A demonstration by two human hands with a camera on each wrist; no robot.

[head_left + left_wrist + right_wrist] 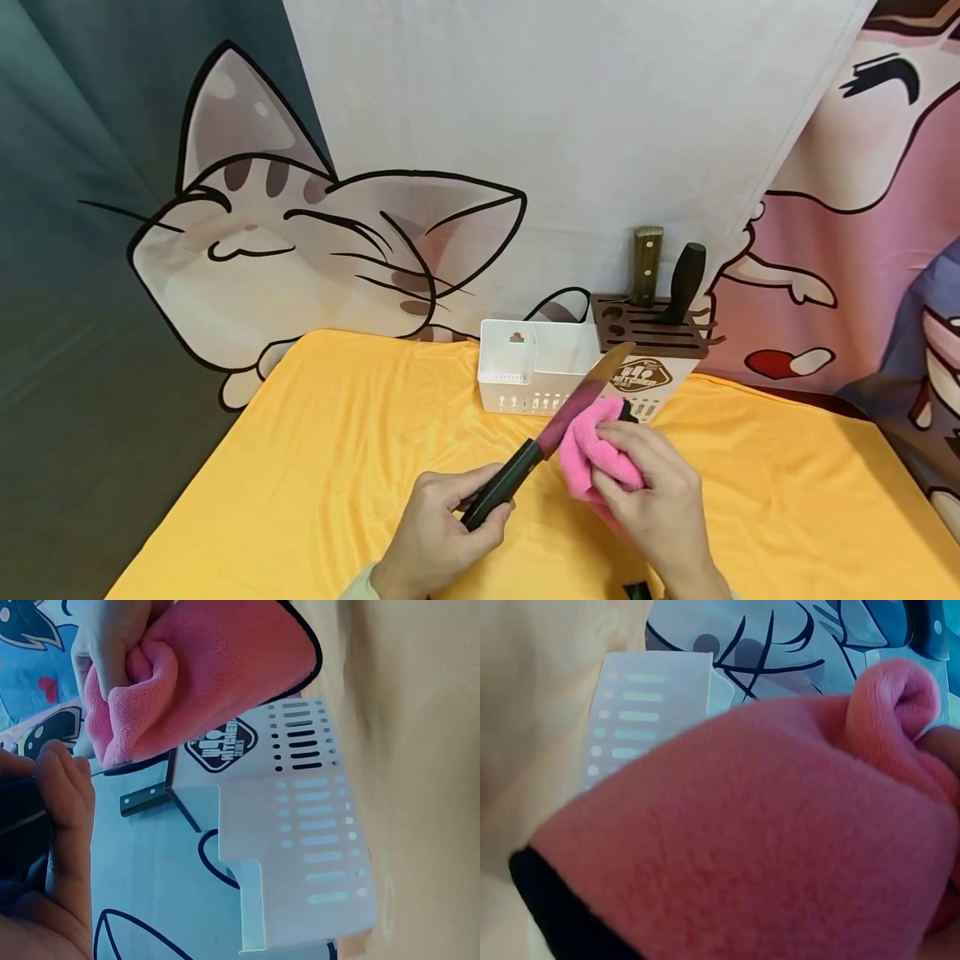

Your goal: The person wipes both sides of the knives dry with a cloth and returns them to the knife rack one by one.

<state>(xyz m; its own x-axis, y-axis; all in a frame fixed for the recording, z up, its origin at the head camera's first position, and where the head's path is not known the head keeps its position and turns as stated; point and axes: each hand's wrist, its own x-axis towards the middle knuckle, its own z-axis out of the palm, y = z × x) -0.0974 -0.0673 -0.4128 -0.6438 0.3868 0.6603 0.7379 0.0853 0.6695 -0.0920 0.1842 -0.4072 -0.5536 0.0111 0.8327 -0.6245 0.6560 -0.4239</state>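
My left hand (442, 525) grips the black handle of a kitchen knife (504, 483), its blade slanting up and to the right. In my right hand (660, 492) is a bunched pink cloth (592, 454) with black edging, pinched between thumb and fingers. The cloth lies right beside the blade near the handle end. In the left wrist view, the cloth (217, 667) spreads out from the right fingers and hides most of the blade. The right wrist view is mostly filled by the cloth (765, 840).
Behind the hands stands a white knife holder (540, 400) with a brown slotted top (637, 333). A wood-handled knife (647, 267) and a black-handled tool (684, 283) stand in its slots. A yellow cloth (360, 467) covers the table; printed curtains hang behind.
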